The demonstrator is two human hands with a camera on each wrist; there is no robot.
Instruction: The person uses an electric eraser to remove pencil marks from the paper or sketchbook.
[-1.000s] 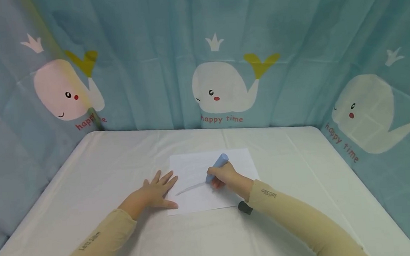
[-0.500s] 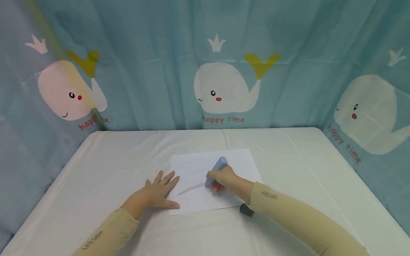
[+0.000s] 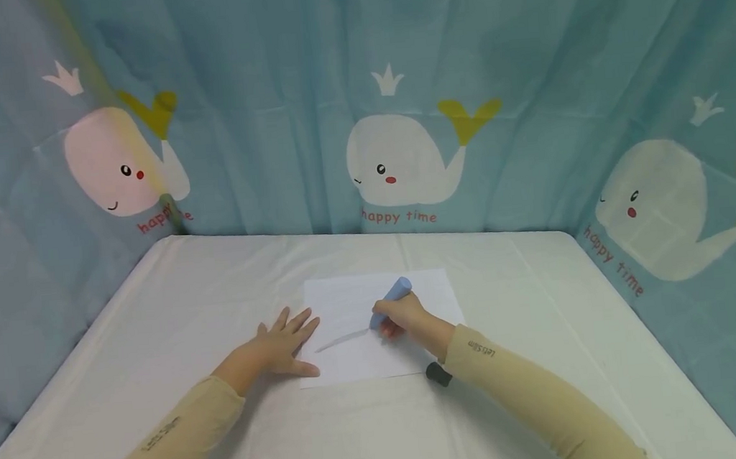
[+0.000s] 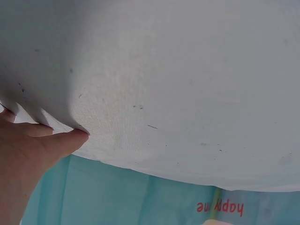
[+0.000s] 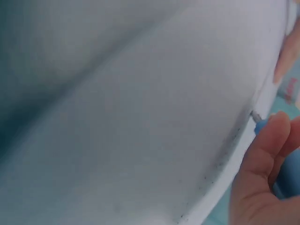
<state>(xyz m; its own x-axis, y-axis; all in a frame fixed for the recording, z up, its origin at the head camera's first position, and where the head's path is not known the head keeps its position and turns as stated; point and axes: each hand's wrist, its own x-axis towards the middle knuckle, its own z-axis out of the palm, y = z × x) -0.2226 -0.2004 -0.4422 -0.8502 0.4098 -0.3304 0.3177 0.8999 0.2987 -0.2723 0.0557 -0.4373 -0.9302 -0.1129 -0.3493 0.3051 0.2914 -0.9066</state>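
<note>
My right hand (image 3: pixel 408 314) grips a thick light blue marker (image 3: pixel 399 289), tilted with its top to the upper right. In the right wrist view thumb and fingers pinch the marker (image 5: pixel 259 123) near its tip, which meets the surface. A thin grey line (image 3: pixel 343 339) runs from the lower left of a white paper sheet (image 3: pixel 353 370) up to the tip. My left hand (image 3: pixel 281 344) lies with fingers spread over the sheet's left edge. Those fingers (image 4: pixel 70 139) also appear at the left of the left wrist view.
A small dark cylinder, seemingly a marker cap (image 3: pixel 438 374), lies by the sheet's lower right edge, close to my right sleeve (image 3: pixel 482 361). White cloth covers the table (image 3: pixel 216 284). Blue curtains (image 3: pixel 271 158) printed with whales surround its back and sides.
The marker shifts slightly to the lower left along the line, then returns close to its earlier spot. My left hand stays on the sheet. The head view sways a little.
</note>
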